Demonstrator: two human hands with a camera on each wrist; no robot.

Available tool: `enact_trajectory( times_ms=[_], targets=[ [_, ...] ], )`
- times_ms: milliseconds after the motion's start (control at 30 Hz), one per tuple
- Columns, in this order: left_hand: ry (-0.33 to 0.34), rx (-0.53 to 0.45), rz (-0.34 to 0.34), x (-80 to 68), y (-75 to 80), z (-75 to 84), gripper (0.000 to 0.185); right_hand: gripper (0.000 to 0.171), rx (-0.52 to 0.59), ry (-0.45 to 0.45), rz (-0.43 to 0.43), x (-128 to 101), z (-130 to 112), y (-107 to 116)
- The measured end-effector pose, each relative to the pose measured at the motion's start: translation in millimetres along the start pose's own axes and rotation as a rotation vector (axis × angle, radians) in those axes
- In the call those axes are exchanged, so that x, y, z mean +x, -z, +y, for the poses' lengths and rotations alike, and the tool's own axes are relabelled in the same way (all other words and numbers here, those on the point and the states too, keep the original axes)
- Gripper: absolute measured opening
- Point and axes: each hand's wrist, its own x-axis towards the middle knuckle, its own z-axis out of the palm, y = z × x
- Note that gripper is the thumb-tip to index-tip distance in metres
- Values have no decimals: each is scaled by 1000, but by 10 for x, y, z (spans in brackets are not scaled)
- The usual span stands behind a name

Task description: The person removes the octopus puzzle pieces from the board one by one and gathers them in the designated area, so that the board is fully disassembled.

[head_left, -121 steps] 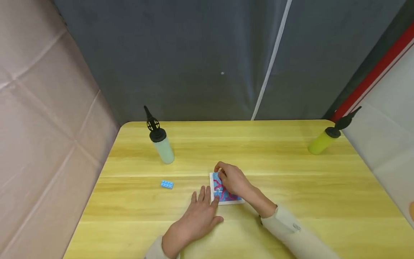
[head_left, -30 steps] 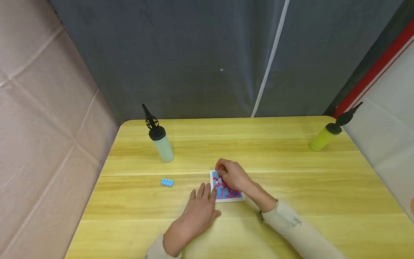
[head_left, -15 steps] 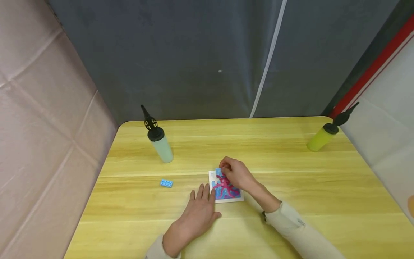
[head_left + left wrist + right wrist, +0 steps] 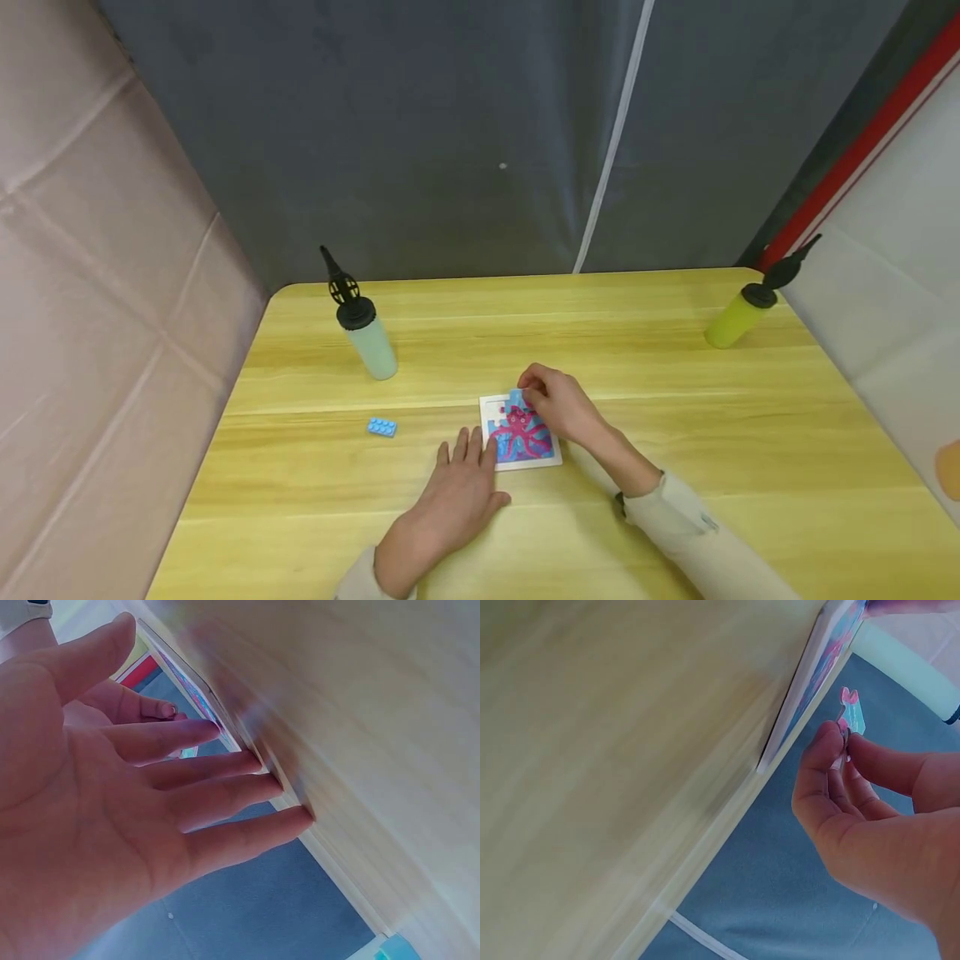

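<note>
Two hands worked at the puzzle [image 4: 521, 435]: the right hand [image 4: 561, 406] pinched a puzzle piece [image 4: 850, 714], while the left hand [image 4: 459, 492] lay flat, fingers straight, touching its edge.

On my feed: two black-capped squeeze bottles [image 4: 365, 337] [image 4: 741, 313], one blue toy brick [image 4: 382, 427], one pink-and-blue octopus puzzle board [image 4: 519, 434], one loose puzzle piece [image 4: 850, 715].

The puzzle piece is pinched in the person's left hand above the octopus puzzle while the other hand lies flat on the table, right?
Not quite: the right hand pinches the puzzle piece, as the right wrist view shows. The left hand lies flat on the table beside the octopus puzzle.
</note>
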Motion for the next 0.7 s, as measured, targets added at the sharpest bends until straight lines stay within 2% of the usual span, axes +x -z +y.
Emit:
enact_trajectory(
  times_ms=[700],
  targets=[
    [-3,-10,3,0,-4,-1,73,12,-29,-7,28,-44,116,121]
  ],
)
